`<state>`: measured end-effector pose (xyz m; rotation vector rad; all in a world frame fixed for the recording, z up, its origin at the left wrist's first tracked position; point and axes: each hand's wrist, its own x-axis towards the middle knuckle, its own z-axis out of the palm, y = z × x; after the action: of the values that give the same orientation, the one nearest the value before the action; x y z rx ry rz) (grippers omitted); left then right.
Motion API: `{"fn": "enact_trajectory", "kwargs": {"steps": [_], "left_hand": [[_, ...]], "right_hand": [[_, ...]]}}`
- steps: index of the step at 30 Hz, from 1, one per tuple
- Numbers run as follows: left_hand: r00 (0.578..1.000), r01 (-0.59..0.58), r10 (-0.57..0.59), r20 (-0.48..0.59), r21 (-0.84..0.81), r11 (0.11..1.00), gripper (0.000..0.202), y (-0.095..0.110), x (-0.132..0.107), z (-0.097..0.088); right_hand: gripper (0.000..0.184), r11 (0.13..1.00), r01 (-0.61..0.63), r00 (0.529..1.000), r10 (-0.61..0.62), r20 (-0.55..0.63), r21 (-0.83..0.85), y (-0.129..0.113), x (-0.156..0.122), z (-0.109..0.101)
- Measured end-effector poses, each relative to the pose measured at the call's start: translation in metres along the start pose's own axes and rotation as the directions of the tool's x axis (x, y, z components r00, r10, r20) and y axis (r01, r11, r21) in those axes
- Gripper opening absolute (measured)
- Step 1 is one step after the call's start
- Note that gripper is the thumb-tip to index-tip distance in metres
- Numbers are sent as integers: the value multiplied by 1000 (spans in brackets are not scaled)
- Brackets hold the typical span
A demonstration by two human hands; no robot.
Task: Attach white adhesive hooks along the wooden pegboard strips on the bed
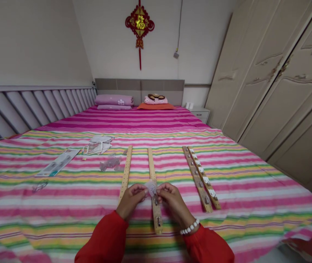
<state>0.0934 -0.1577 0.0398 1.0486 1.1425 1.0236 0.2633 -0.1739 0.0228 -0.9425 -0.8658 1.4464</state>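
A clear square hook piece with a small metal part (152, 189) is pinched between my two hands, over the middle wooden strip (151, 164). My left hand (131, 199) has thumb and fingers closed on its left side. On its right side, the fingertips of my right hand (172, 200) are closed, partly hiding the metal part. Nearer me on the same strip sit metal hooks, one of them (159, 221) close to its near end. Just left, a second wooden strip (126, 170) with a row of holes lies partly behind my left hand.
Two strips fitted with hooks lie at right, one with metal hooks (196, 171), one with white pieces (206, 180). Loose clear pieces (111, 163), a long package (59, 163), plastic wrappers (98, 145) and a small wire-like item (40, 186) lie left on the striped bedspread (90, 212).
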Motion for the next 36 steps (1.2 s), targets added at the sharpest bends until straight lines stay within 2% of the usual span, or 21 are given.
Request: {"fn": "enact_trajectory", "kwargs": {"steps": [6, 11, 14, 19, 25, 36], "left_hand": [[998, -18, 16, -56, -41, 999, 44, 7, 25, 16], [996, 18, -23, -85, -58, 998, 39, 12, 55, 22], [992, 35, -42, -116, -65, 997, 35, 8, 74, 24], [991, 15, -17, -132, -14, 1000, 29, -7, 99, 24], [983, 25, -22, -181, 12, 1000, 23, -21, 110, 22], [982, 62, -52, -184, 54, 997, 18, -27, 115, 22]], "right_hand": [[18, 1000, -1, 999, 0, -34, -30, 1, 27, 0], [16, 989, 62, 993, -74, -90, -132, 7, 56, -6], [14, 985, 59, 989, -80, -128, -160, 12, 69, -8], [14, 991, -24, 982, -2, -191, -134, 22, 79, -10], [11, 989, -31, 973, -3, -232, -144, 24, 83, -8], [21, 990, 0, 964, -36, -263, -138, 35, 90, -12]]}}
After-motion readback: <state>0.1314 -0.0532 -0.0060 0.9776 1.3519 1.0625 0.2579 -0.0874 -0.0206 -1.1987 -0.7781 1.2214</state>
